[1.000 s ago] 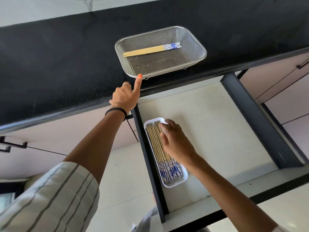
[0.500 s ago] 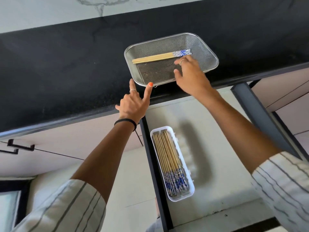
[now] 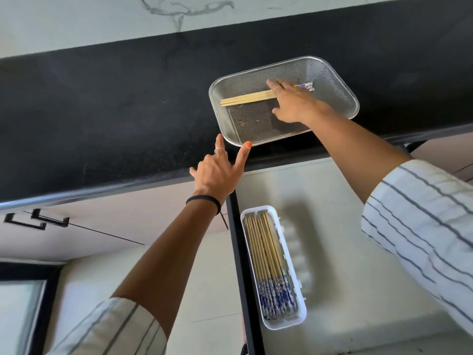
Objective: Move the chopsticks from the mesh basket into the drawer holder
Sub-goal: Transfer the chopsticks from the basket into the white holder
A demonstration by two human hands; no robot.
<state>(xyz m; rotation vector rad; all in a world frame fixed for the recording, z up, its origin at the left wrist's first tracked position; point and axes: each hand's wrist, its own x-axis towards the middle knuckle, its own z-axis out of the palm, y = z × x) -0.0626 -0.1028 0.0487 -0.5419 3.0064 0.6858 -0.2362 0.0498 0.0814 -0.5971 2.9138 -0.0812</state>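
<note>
Chopsticks [image 3: 247,99] lie in the mesh basket [image 3: 340,80] on the black counter [image 3: 102,106], upper right of centre. Left hand [image 3: 217,172], fingers spread, touches the basket's near rim; right hand [image 3: 294,103] rests open over the chopsticks. Lower right, the drawer holder [image 3: 298,320] holds more.

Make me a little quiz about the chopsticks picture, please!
1. True or false: the right hand is inside the mesh basket.
2. What does the left hand touch? A) the basket's rim B) the white holder C) a cupboard handle
3. Which end of the chopsticks in the holder is patterned blue, the end near the counter or the end near the person?

Key: 1. True, it lies on the basket chopsticks. 2. A. 3. The end near the person.
</note>
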